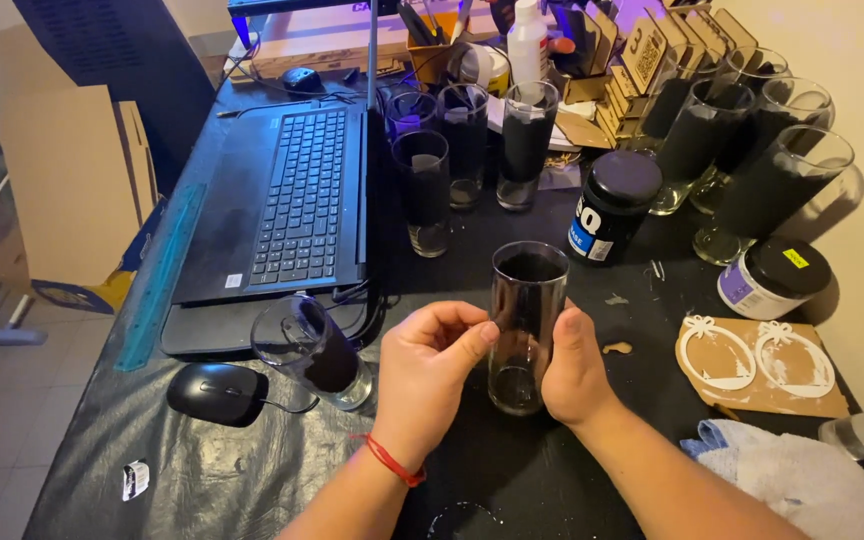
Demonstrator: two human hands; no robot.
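Note:
A tall clear glass (pixel 525 320) with a black band around its middle stands upright on the black table cover (pixel 252 470) in front of me. My right hand (pixel 574 370) wraps its right side and grips it. My left hand (pixel 430 368), with a red string on the wrist, pinches at the glass's left side, thumb and forefinger together on the edge of the black band. Another such glass (pixel 310 350) lies tilted on its side just left of my left hand.
An open laptop (pixel 282 200) and a black mouse (pixel 217 392) sit at the left. Several banded glasses (pixel 432 180) stand behind, more at the right (pixel 772 180). Two dark-lidded jars (pixel 612 205) (pixel 774 278), a cardboard cutout sheet (pixel 757 365) and a cloth (pixel 802 480) lie to the right.

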